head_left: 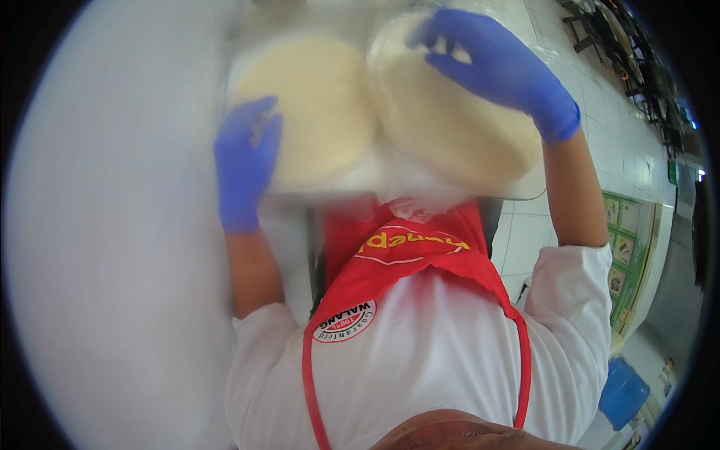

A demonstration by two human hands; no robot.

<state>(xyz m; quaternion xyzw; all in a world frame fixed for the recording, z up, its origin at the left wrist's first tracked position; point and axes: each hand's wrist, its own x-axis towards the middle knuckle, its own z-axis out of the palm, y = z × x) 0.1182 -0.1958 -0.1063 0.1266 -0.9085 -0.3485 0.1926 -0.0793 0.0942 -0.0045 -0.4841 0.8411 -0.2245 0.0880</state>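
Two pale, round, flat stacks of what look like thin sheets lie side by side; their exact kind is too blurred to tell. My left hand (246,169), in a blue glove, is at the outer edge of the left stack (319,112), its thumb and fingers apart. Above the far part of the right stack (450,131) my blue-gloved right hand (499,71) reaches in from the right, its fingers bent with gaps between them. Clear plastic film (420,206) lies around the right stack and bunches at the near edge. Whether the right fingertips touch the film is unclear.
Both stacks rest on a light tray or board (525,186), close to my red apron (442,251). A white surface (112,225) stretches along the left. On the right are a tiled floor (525,232), a green-and-white box (628,259), a blue container (624,394) and dark equipment (630,56).
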